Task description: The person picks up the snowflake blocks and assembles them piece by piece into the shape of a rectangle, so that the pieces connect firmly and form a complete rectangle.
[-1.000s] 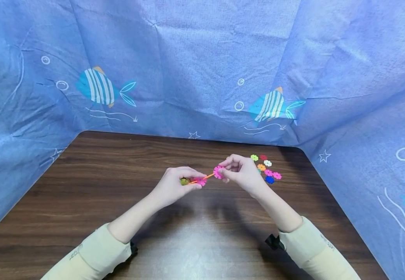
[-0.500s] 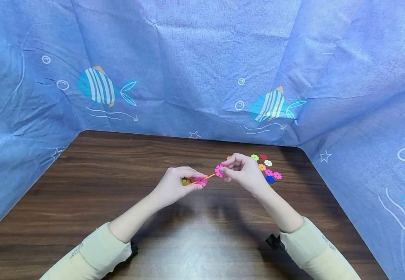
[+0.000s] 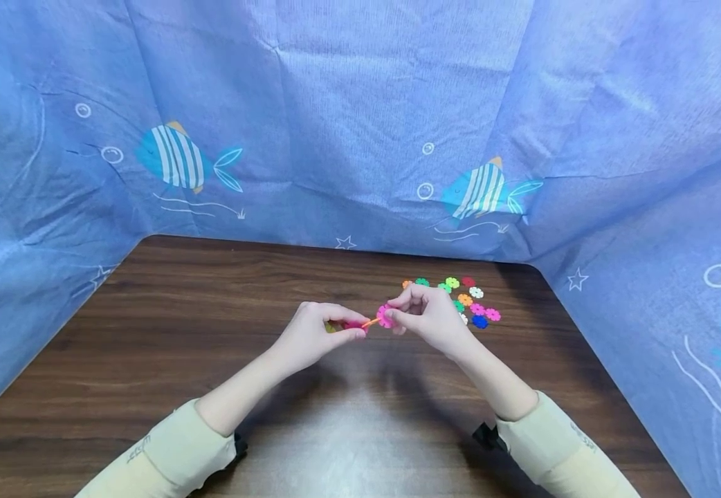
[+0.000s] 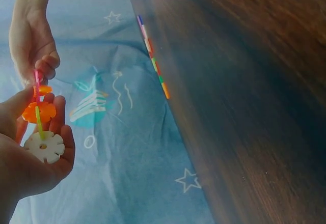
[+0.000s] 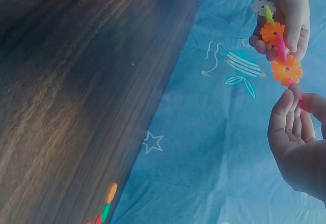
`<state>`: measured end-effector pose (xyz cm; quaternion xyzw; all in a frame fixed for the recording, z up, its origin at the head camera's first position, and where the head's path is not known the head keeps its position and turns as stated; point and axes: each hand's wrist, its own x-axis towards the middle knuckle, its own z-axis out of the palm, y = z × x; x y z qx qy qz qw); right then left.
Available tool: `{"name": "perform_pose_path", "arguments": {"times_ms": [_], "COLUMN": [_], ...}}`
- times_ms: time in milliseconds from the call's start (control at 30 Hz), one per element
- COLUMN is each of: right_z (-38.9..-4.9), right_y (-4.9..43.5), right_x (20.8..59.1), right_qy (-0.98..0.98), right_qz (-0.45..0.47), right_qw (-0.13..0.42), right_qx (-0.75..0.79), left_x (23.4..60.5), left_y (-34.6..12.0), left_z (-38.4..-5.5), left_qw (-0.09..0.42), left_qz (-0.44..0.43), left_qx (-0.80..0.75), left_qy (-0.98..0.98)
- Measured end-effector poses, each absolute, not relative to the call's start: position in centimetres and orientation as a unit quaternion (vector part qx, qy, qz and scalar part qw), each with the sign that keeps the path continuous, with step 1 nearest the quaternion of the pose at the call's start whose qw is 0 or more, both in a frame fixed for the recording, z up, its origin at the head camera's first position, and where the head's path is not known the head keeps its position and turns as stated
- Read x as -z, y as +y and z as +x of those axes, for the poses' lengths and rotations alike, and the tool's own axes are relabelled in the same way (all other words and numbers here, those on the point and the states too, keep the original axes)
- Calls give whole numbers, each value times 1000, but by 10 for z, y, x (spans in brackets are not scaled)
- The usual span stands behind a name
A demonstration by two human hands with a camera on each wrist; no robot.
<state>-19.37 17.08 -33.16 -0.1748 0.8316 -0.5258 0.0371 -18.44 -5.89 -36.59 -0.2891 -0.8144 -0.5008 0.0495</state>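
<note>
Above the table, both hands hold a chain of notched, flower-shaped plastic discs slotted into one another. My left hand [image 3: 307, 339] grips the chain, thumb and fingers around a pink disc [image 3: 357, 326]. In the left wrist view a white disc [image 4: 35, 147] hangs by the palm, joined through a yellow-green disc [image 4: 38, 118] to an orange disc [image 4: 46, 113]. My right hand [image 3: 438, 321] pinches the pink end disc [image 3: 383, 317] between thumb and fingers. That end disc meets an orange disc [image 5: 287, 75] spanning the gap between the hands. Fingers hide parts of the chain.
Several loose discs lie flat on the dark wooden table [image 3: 211, 311] behind and right of my right hand, among them a blue disc [image 3: 479, 321] and a red disc [image 3: 468, 282]. A blue fish-print cloth [image 3: 348, 138] hangs around the table's back and sides.
My right hand has shifted slightly left and down with the pink end disc, closer to my left hand. The chain has turned a little; more loose green and white discs show beside my right hand.
</note>
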Motion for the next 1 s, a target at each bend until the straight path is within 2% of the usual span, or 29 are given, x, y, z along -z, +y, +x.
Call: {"name": "perform_pose_path", "arguments": {"times_ms": [100,333,500,600,833,1000], "right_z": [-192,-189,-185,-185,-190,-194], "right_y": [170,165,162,161,164,165], "right_x": [333,334,331,330,327,328], "right_qy": [830,808,792,788,794,791], "right_qz": [-173,-164,-158,-154,-169,-175], "right_qw": [37,31,38,40,38,51], "right_qx": [530,565,588,594,582,584], "left_x": [367,362,361,362,359,357], "left_y": [-59,-58,-57,-56,-57,-56], "left_z": [-183,-180,-179,-179,-181,-184], "left_qw": [52,115,142,131,70,55], "left_qz": [-281,-293,-306,-301,-281,-285], "left_qx": [512,504,489,504,517,504], "left_qy": [-810,-804,-804,-799,-805,-813]}}
